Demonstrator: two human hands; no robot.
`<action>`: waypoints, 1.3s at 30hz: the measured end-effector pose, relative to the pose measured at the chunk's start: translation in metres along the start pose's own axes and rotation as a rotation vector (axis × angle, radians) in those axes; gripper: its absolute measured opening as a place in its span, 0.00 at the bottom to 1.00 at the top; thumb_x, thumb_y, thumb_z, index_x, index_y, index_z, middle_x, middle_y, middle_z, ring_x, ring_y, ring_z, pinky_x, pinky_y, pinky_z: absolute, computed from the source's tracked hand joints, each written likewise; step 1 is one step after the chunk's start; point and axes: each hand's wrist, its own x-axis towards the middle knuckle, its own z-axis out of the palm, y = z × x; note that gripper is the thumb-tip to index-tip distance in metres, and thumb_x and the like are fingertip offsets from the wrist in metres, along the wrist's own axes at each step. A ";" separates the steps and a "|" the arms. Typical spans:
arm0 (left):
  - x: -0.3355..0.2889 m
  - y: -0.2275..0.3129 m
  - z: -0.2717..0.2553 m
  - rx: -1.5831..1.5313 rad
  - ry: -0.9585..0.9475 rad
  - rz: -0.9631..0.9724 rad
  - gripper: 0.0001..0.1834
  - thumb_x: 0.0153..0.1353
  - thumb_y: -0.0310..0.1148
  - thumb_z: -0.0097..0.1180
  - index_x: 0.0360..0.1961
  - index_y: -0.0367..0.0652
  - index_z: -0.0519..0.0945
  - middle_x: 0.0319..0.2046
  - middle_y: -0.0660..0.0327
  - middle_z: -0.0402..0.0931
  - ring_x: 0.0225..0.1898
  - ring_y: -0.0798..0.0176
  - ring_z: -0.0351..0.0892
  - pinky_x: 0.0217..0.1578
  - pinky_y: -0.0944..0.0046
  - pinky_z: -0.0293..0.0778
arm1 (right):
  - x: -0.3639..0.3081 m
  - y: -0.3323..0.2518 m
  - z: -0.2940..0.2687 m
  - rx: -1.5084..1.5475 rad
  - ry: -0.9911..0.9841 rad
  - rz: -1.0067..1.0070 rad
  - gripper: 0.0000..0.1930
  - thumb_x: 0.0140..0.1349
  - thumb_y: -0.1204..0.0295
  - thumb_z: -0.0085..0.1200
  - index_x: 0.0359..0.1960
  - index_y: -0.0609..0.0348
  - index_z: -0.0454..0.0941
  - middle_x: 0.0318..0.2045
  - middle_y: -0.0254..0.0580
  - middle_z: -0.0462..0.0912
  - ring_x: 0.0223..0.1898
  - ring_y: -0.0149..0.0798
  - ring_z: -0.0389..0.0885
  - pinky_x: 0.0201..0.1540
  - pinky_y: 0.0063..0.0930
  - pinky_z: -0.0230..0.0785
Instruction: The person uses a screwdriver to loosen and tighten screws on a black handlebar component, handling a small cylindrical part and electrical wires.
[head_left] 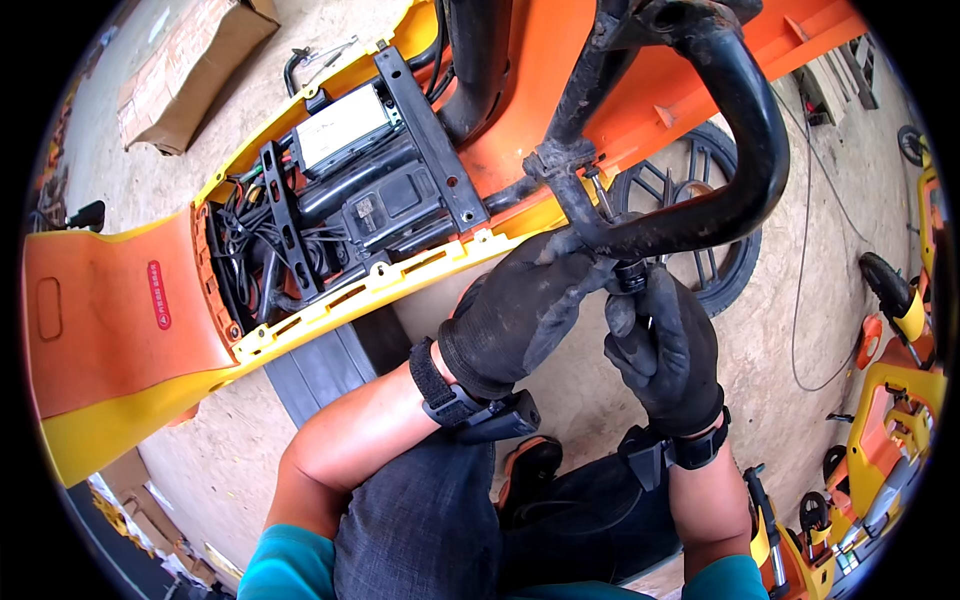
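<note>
A bent black metal tube frame [700,235] with scuffed, rusty patches stands over an orange and yellow vehicle body. My left hand [530,300], in a dark work glove, is closed with its fingertips at the tube's lower bend. Just below that bend sits a short black cylindrical fitting [628,276], close to both hands' fingertips. My right hand [665,355], gloved too, has its fingers curled in a pinch under the fitting. A small shiny bit shows between those fingers, too little to name. Above the bend, a thin metal rod [600,192] slants down toward the tube.
The opened yellow body [365,280] exposes wires, a black box [395,205] and a silver module [343,130]. An orange seat panel [120,310] is at left. A wheel [735,265] lies behind the tube. A cardboard box [190,80] and other yellow vehicles [885,420] surround me.
</note>
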 end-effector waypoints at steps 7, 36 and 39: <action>0.011 0.021 0.009 -0.556 0.170 -0.578 0.12 0.63 0.25 0.53 0.48 0.37 0.79 0.31 0.70 0.76 0.30 0.78 0.70 0.33 0.76 0.67 | 0.016 -0.031 0.007 0.707 0.159 0.665 0.10 0.69 0.65 0.50 0.39 0.60 0.74 0.25 0.31 0.76 0.17 0.17 0.64 0.17 0.13 0.52; 0.008 0.017 0.002 -0.711 0.124 -0.602 0.14 0.62 0.24 0.51 0.48 0.37 0.79 0.33 0.68 0.76 0.32 0.78 0.69 0.35 0.76 0.66 | 0.015 -0.034 0.005 0.582 0.150 0.539 0.11 0.71 0.66 0.46 0.43 0.63 0.75 0.22 0.30 0.74 0.16 0.18 0.64 0.17 0.14 0.53; -0.001 0.002 -0.003 -0.266 -0.011 -0.308 0.14 0.63 0.25 0.50 0.50 0.36 0.78 0.35 0.68 0.76 0.36 0.78 0.69 0.36 0.76 0.67 | 0.005 -0.011 -0.008 -0.045 -0.038 -0.039 0.24 0.61 0.77 0.53 0.60 0.63 0.63 0.33 0.41 0.80 0.28 0.33 0.76 0.27 0.23 0.67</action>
